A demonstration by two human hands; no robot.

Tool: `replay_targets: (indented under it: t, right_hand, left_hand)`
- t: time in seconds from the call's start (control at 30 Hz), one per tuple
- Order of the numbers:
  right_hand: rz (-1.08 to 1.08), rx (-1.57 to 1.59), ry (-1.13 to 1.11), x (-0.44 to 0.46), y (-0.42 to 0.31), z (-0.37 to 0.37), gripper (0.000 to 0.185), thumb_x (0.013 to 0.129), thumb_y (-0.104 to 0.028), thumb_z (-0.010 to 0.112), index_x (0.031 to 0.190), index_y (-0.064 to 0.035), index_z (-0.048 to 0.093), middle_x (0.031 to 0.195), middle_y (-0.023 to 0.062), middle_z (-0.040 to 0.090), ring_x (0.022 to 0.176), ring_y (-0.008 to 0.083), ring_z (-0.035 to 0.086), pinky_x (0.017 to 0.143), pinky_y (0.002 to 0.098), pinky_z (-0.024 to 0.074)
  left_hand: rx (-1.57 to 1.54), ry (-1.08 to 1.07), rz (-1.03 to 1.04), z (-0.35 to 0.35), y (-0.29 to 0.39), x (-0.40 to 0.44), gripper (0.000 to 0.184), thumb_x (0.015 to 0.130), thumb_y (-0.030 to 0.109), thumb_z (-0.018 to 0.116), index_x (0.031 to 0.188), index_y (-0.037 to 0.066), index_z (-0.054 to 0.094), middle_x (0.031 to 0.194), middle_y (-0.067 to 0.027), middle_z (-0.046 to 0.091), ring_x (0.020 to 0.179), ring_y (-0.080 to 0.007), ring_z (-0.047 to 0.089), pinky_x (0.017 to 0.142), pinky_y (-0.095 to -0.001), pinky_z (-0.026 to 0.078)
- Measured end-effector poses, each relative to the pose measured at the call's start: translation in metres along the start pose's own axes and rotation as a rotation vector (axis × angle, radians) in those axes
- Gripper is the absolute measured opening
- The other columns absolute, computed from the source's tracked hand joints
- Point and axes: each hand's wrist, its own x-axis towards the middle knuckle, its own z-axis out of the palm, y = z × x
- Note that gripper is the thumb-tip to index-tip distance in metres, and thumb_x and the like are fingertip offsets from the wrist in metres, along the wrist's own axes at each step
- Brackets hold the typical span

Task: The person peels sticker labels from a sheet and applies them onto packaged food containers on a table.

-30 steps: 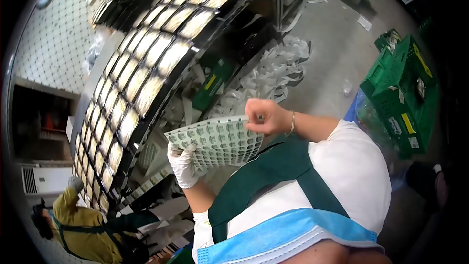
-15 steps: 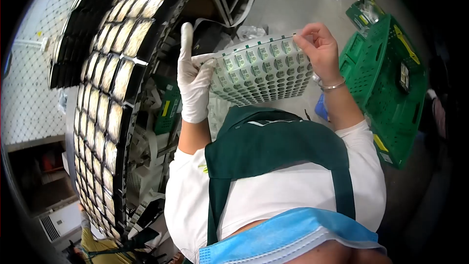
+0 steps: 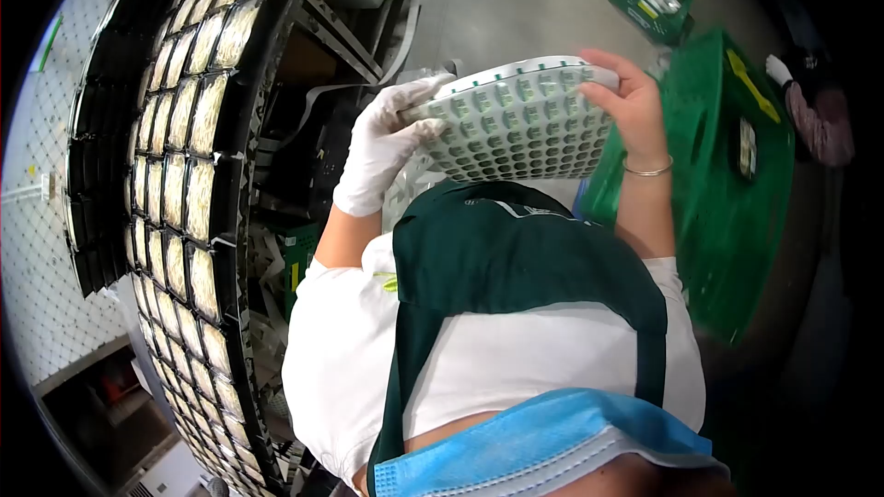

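Note:
A sheet of round green-and-white labels [image 3: 525, 124] hangs before my chest, bowed along its top edge. My left hand [image 3: 378, 143], in a white glove, pinches the sheet's left edge between thumb and fingers. At the opposite upper corner, my bare right hand [image 3: 631, 97] grips it with thumb and fingertips, a metal bangle on the wrist. Behind the lower part of the sheet is my dark green apron [image 3: 534, 248]. Whether there is one sheet or a thin stack I cannot tell.
Long rows of black trays with pale, film-covered contents [image 3: 203, 110] fill the left side on a rack. On the right stand large green crates [image 3: 714, 184], and a smaller green crate [image 3: 654, 0] lies farther back. Part of another person [image 3: 820, 110] shows at far right.
My left index finger, raised before, has come down onto the sheet. The sheet has shifted slightly right and its top edge bows more. My view has turned, moving the surroundings.

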Motion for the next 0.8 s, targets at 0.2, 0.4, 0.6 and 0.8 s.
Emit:
replay_targets:
  t: [0.2, 0.4, 0.6, 0.8]
  right_hand:
    - [0.096, -0.082, -0.041, 0.133, 0.005, -0.018, 0.02, 0.074, -0.002, 0.063, 0.093, 0.004, 0.059, 0.079, 0.0028, 0.06, 0.069, 0.0058, 0.054, 0.062, 0.0176, 0.0428]
    - [0.093, -0.062, -0.013, 0.201, 0.004, -0.039, 0.011, 0.075, -0.004, 0.063, 0.083, 0.0026, 0.058, 0.073, 0.0002, 0.058, 0.064, 0.0031, 0.049, 0.057, 0.0162, 0.0387]
    - [0.097, -0.022, -0.092, 0.277, 0.021, -0.058, 0.008, 0.077, -0.006, 0.061, 0.075, 0.0001, 0.056, 0.067, -0.0035, 0.054, 0.061, 0.0012, 0.044, 0.054, 0.0156, 0.0339]
    - [0.085, -0.04, -0.281, 0.361, 0.038, -0.117, 0.009, 0.078, -0.006, 0.06, 0.074, -0.0011, 0.055, 0.065, -0.0049, 0.051, 0.059, 0.0009, 0.041, 0.052, 0.0159, 0.0311]
  left_hand:
    - [0.255, 0.058, 0.362, -0.033, 0.019, 0.131, 0.016, 0.069, -0.011, 0.061, 0.08, 0.0, 0.06, 0.092, -0.0073, 0.054, 0.076, -0.014, 0.057, 0.07, -0.022, 0.045]
    - [0.139, 0.127, 0.256, -0.033, 0.053, 0.216, 0.016, 0.066, -0.008, 0.064, 0.081, -0.003, 0.063, 0.092, -0.0122, 0.06, 0.079, -0.0163, 0.059, 0.072, -0.0249, 0.048]
    - [-0.161, 0.252, 0.233, -0.016, 0.046, 0.273, 0.016, 0.078, 0.011, 0.059, 0.088, -0.001, 0.059, 0.089, -0.0115, 0.063, 0.08, -0.0151, 0.059, 0.074, -0.0268, 0.047]
    - [-0.089, 0.265, 0.22, 0.014, 0.035, 0.324, 0.023, 0.068, -0.008, 0.063, 0.09, 0.0, 0.059, 0.089, -0.01, 0.063, 0.076, -0.0125, 0.059, 0.07, -0.0245, 0.049]
